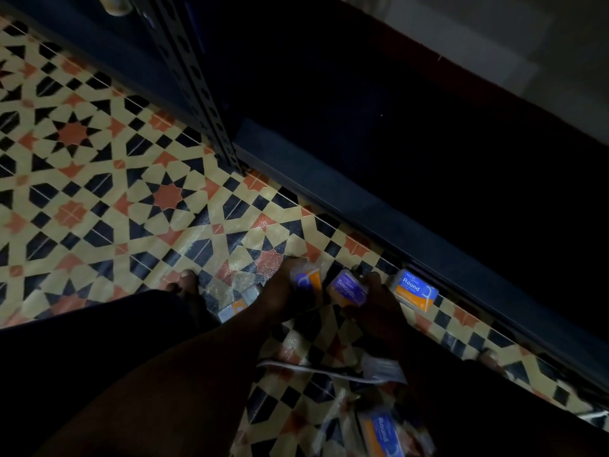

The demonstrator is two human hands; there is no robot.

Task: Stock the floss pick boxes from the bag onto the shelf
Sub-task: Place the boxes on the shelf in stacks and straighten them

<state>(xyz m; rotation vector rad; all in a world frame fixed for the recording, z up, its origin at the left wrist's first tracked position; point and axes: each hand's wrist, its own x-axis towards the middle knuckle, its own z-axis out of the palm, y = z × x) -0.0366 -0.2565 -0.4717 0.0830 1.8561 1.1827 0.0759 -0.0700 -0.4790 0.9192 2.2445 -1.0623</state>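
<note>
Fingers of my left hand (280, 291) curl round an orange box (307, 279), those of my right hand (375, 303) round a purple box (347, 290), both low, I judge for lifting onto the dark shelf (362, 209). Around them: tiled floor (131, 159), the clear bag (316, 371) holding a further box (379, 435), and a blue box (416, 290) standing at the shelf's lip, crowding the way.
</note>
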